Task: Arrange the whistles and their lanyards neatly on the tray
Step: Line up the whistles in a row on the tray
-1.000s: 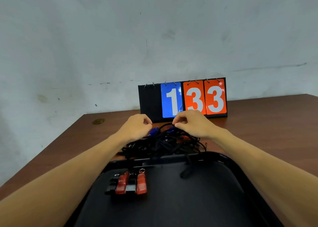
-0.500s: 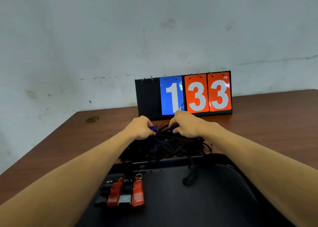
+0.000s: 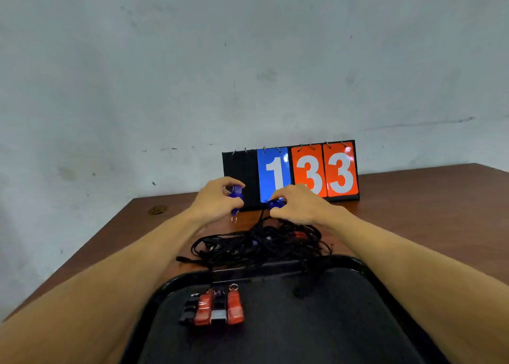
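My left hand [image 3: 217, 201] holds a blue whistle [image 3: 236, 198] lifted above the table, its metal ring hanging free below. My right hand [image 3: 297, 206] pinches a second blue whistle [image 3: 275, 203] whose black lanyard runs down into the tangled pile of black lanyards [image 3: 259, 245] just beyond the tray. A red whistle [image 3: 298, 235] shows inside that pile. On the black tray [image 3: 344, 322] at the near left lies a row of red and black whistles [image 3: 213, 308] side by side, without lanyards. One lanyard end [image 3: 303, 289] droops over the tray's far rim.
A flip scoreboard [image 3: 292, 173] reading 1 and 33 stands at the back against the wall, right behind my hands. The brown wooden table [image 3: 427, 212] extends to the right. A small round brownish mark [image 3: 157, 210] lies at the table's far left corner.
Both hands rose out of the lanyard pile. The left hand lifted a blue whistle clear of the cords; the right raised another blue whistle with its lanyard trailing.
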Action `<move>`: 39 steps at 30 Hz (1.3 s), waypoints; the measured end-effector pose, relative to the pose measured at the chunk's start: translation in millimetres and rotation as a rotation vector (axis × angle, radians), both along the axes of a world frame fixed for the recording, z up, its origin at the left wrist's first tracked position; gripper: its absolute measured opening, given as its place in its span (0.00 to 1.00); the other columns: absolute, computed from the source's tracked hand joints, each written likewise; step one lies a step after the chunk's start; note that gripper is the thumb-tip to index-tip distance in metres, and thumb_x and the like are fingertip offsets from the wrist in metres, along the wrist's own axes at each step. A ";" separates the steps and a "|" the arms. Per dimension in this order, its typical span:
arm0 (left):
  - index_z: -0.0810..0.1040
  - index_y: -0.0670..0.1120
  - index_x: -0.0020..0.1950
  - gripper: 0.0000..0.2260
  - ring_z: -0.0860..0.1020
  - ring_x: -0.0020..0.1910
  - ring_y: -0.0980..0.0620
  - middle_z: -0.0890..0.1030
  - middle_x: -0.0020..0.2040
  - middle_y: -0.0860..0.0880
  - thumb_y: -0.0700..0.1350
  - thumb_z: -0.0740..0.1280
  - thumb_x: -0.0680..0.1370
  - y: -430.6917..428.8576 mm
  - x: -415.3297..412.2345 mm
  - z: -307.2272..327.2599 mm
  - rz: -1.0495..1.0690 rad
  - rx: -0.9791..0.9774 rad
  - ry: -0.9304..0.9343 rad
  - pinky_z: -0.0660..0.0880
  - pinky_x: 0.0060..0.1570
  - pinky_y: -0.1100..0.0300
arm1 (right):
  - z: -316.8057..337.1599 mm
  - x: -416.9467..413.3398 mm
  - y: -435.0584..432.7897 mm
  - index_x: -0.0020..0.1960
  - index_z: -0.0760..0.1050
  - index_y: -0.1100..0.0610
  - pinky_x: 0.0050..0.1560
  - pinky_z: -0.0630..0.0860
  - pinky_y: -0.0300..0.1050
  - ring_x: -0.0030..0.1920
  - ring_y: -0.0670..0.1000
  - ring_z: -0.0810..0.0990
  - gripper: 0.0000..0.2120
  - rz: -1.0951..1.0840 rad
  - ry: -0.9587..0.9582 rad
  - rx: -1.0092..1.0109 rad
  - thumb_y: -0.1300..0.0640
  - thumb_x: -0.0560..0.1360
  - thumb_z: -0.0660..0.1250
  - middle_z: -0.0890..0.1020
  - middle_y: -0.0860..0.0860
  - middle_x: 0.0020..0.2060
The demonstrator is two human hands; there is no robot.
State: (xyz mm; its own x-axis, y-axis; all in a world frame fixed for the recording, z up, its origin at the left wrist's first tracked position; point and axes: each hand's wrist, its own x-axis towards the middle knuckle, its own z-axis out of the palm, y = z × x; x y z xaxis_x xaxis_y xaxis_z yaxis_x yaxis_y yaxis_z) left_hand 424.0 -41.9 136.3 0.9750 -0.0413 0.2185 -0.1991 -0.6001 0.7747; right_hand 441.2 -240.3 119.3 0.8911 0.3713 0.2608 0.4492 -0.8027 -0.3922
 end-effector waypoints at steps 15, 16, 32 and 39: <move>0.72 0.51 0.62 0.18 0.79 0.42 0.55 0.79 0.47 0.49 0.43 0.71 0.75 -2.6 -28.3 -1.8 -0.144 -0.069 0.059 0.75 0.34 0.70 | -9.5 -9.9 -3.9 0.53 0.73 0.54 0.40 0.71 0.34 0.38 0.48 0.76 0.06 0.046 0.032 0.157 0.59 0.76 0.64 0.74 0.44 0.38; 0.72 0.51 0.63 0.18 0.79 0.41 0.55 0.79 0.48 0.48 0.42 0.71 0.75 -2.7 -29.0 -1.7 -0.149 -0.078 0.060 0.74 0.32 0.71 | -9.3 -8.7 -4.9 0.51 0.73 0.54 0.40 0.71 0.34 0.39 0.49 0.78 0.04 0.040 0.042 0.189 0.60 0.76 0.64 0.75 0.45 0.39; 0.79 0.50 0.56 0.11 0.82 0.47 0.47 0.78 0.54 0.42 0.38 0.69 0.75 -5.6 -48.9 -2.1 -0.163 -0.126 0.133 0.80 0.41 0.64 | -10.6 -15.6 -10.7 0.58 0.77 0.58 0.53 0.69 0.38 0.59 0.50 0.76 0.11 -0.076 -0.045 0.258 0.55 0.80 0.61 0.80 0.53 0.56; 0.79 0.45 0.58 0.13 0.82 0.47 0.51 0.82 0.48 0.44 0.38 0.70 0.74 -1.0 -58.8 -0.6 -0.133 -0.074 0.137 0.79 0.46 0.64 | -5.6 -29.3 -19.9 0.58 0.79 0.59 0.55 0.70 0.37 0.60 0.50 0.76 0.12 -0.127 -0.174 0.365 0.61 0.75 0.68 0.81 0.54 0.56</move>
State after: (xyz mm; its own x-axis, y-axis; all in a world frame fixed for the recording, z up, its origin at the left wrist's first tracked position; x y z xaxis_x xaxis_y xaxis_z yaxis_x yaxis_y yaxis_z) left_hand 365.2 -43.0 135.8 0.9827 -0.1609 0.0912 -0.1625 -0.5159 0.8411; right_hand 411.9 -260.2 113.7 0.8551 0.1166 0.5052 0.4401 -0.6783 -0.5884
